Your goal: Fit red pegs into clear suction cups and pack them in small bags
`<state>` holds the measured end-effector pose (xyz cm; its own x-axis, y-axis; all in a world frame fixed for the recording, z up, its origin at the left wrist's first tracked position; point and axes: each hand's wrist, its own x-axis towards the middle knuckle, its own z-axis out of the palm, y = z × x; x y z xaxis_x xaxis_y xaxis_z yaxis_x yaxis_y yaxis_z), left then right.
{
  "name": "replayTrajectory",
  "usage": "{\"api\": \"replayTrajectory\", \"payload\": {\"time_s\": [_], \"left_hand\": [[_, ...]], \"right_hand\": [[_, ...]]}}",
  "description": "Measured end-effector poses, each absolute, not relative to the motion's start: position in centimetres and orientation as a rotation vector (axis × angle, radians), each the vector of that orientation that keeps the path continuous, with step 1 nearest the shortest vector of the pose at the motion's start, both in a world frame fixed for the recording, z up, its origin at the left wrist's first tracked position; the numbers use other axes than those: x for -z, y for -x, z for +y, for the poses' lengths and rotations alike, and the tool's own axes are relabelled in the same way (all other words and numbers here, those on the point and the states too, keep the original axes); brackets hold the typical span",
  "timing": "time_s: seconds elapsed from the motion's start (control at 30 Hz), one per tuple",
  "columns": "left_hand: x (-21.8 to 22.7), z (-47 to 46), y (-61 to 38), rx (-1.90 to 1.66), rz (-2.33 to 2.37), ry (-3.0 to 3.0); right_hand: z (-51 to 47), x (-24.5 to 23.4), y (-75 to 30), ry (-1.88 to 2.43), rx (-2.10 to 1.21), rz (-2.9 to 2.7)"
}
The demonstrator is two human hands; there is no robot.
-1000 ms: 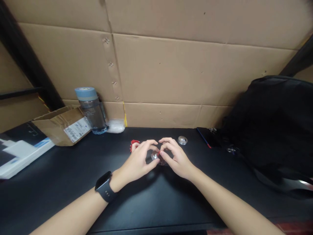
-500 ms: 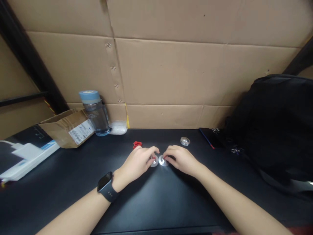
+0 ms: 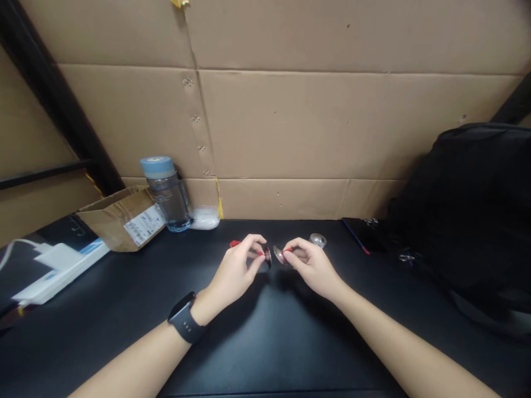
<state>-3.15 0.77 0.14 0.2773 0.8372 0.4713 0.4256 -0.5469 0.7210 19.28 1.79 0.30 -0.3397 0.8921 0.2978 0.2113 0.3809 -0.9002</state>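
Observation:
My left hand (image 3: 238, 271), with a black watch (image 3: 185, 325) on the wrist, pinches a small silver disc (image 3: 267, 256) with a red part, held on edge above the black desk (image 3: 265, 342). Facing it, my right hand (image 3: 309, 266) pinches a second silver disc (image 3: 279, 255) with a red part. The two discs are a small gap apart. A third silver disc (image 3: 317, 240) lies on the desk just behind my right hand. A small red piece (image 3: 234, 243) lies behind my left hand.
A water bottle with a blue lid (image 3: 166, 193), a cardboard box (image 3: 122, 216) and a white bag (image 3: 204, 218) stand at the back left. White flat boxes (image 3: 58, 265) lie far left. A black backpack (image 3: 464, 210) fills the right. A cardboard wall (image 3: 290, 121) backs the desk.
Half a second ago both discs lay flat on the desk under my fingertips; now each hand has lifted one and tilted it on edge, facing the other.

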Motion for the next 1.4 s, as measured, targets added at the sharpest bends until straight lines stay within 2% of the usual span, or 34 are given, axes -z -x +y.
{"api": "replayTrajectory", "payload": {"time_s": [0.33, 0.63, 0.77, 0.87, 0.97, 1.07, 1.13, 1.23, 1.4], "left_hand": [[0.1, 0.1, 2.1, -1.267, 0.965, -1.922], [-0.7, -0.1, 2.5, -1.284, 1.007, -2.031], [-1.2, 0.0, 2.6, -1.260, 1.082, -2.107], [-1.7, 1.0, 3.4, -1.195, 1.093, -2.097], [-2.1, 3.1, 6.4, -1.091, 1.158, -2.209], [-1.6, 5.8, 11.7, -1.020, 1.518, -2.490], [-0.6, 7.5, 15.5, -0.988, 1.783, -2.506], [1.3, 9.3, 19.3, -1.055, 1.964, -2.413], [2.9, 10.3, 20.1, -0.982, 2.122, -2.418]], "right_hand": [[0.6, 0.0, -18.1, 0.859, -1.277, -1.621], [0.9, -0.1, -18.5, 0.791, -1.529, -1.521], [0.9, 0.1, -18.5, 0.780, -1.536, -1.519], [1.1, 0.4, -18.5, 0.804, -1.373, -1.694], [1.1, 0.1, -19.1, 0.878, -0.966, -2.054], [1.0, -0.9, -20.1, 0.969, -0.444, -2.377], [1.0, -1.5, -20.8, 1.029, -0.235, -2.455], [1.1, -2.0, -21.5, 1.090, -0.124, -2.486], [1.2, -1.9, -21.6, 1.106, -0.147, -2.514]]}}
